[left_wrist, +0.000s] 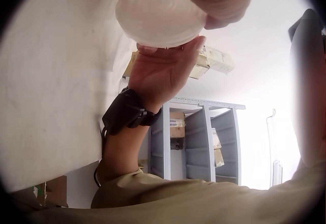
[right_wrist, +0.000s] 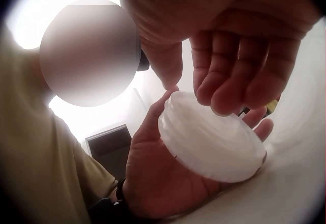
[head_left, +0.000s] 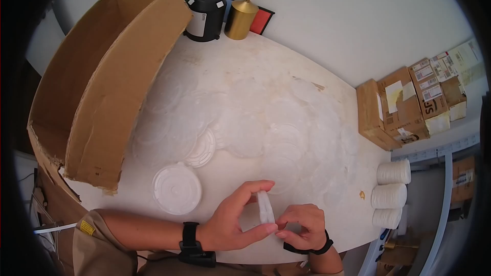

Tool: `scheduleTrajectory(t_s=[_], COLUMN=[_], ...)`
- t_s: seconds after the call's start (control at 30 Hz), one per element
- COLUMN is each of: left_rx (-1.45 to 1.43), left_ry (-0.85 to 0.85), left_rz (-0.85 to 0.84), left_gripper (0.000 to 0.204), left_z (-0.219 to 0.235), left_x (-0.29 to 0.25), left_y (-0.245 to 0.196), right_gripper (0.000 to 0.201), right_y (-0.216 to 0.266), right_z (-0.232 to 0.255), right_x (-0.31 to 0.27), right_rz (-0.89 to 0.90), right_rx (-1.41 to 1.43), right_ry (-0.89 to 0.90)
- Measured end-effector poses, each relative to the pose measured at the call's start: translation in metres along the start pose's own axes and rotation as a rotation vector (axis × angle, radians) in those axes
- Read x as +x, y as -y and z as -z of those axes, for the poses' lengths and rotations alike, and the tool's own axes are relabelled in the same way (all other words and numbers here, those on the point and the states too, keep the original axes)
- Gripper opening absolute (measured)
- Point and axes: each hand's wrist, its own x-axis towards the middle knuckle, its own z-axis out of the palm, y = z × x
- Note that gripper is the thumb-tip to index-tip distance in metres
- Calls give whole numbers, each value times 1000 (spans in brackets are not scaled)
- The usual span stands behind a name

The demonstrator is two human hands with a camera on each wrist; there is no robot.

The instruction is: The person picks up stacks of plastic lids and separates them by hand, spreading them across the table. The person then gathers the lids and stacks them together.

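Observation:
A small stack of whitish round lids (head_left: 265, 208) stands on edge in my left hand (head_left: 236, 217), pinched between thumb and fingers just above the table. In the right wrist view the stack (right_wrist: 211, 140) leans across the left palm (right_wrist: 163, 183). My right hand (head_left: 305, 225) is beside the stack's lower edge, its thumb and fingers bent near the left thumb tip. The right wrist view has the right fingers (right_wrist: 232, 76) curled over the stack's face; whether they touch it is unclear. In the left wrist view the stack (left_wrist: 158, 15) partly hides the right hand (left_wrist: 165, 74).
Many translucent discs (head_left: 317, 138) spread over the white table (head_left: 245, 66). A white lid stack (head_left: 177, 188) stands near the left forearm. An open cardboard box (head_left: 120, 82) is at left, three lid stacks (head_left: 388, 196) at the right edge, and black and gold containers (head_left: 240, 19) behind.

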Motion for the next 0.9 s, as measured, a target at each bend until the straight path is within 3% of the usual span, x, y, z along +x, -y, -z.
scheduleTrajectory(t_s=[0.53,0.9], left_rx=[-15,21], left_ry=[42,65], left_rz=[36,64], left_gripper=[66,78], left_z=[1,1], left_x=[0,1], left_y=[0,0], right_gripper=[6,7], right_y=[-2,1], right_z=[-4,-11], right_x=[-7,-4], right_rz=[-211,-118], right_rx=[309,229], right_ry=[98,102])
